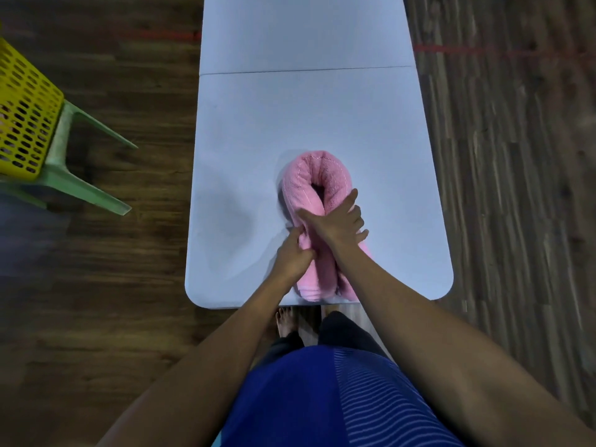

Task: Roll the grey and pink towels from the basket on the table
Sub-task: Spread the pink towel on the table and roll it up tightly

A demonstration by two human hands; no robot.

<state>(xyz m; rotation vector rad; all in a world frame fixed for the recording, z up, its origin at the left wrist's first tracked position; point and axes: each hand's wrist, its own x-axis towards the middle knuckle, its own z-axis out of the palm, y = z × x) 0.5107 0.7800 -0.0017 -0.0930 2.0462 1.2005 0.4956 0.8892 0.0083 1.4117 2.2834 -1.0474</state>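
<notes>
we see the plush pink towel (306, 175) looped; left hand (292, 253) pinches it, right hand (335, 221) presses flat; perforated yellow basket (22, 108) aside.

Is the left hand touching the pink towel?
Touching. The head view shows the left hand pinching a fold of the pink towel, with no gap.

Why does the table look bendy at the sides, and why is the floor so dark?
Head view: the wide-angle lens bows the table edges outward; the table and pink towel catch the light while the wooden floor lies dim; a soft shadow falls left of the towel.
</notes>
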